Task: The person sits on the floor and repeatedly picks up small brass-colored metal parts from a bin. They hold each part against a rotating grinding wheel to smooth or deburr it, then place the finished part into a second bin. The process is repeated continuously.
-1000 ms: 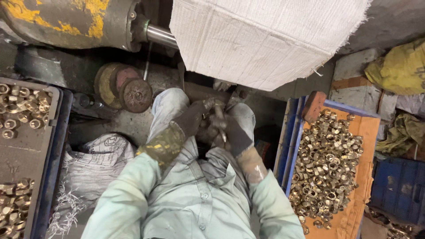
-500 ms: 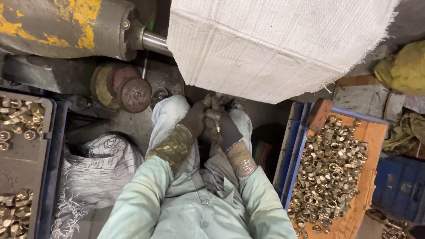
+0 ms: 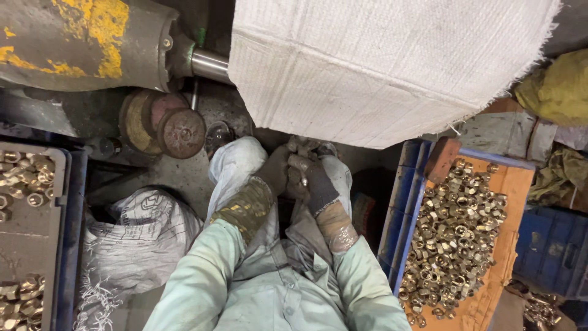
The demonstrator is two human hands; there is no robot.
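Note:
Both my hands wear dark, worn gloves and meet above my knees at the centre of the view. My left hand (image 3: 274, 173) is curled against a small cluster of brass nuts (image 3: 304, 146) held between the two hands. My right hand (image 3: 317, 184) is closed too, pinching a small shiny metal piece (image 3: 304, 181) against the left fingers. Pale green sleeves run down to the bottom edge, with a grimy patterned cuff on the left wrist. How many pieces are held is hidden by the fingers.
An orange tray (image 3: 513, 202) heaped with brass nuts sits at the right inside a blue crate (image 3: 401, 208). A grey tray (image 3: 30, 239) with nuts lies left. A white woven sack (image 3: 138, 236), rusty discs (image 3: 180, 132), a yellow-painted machine (image 3: 86, 43) and a white cloth (image 3: 380, 67) surround my legs.
My hands have stayed pressed together over my knees, with only small finger shifts. The view has drifted slightly, so the white cloth and orange tray sit a little differently in frame.

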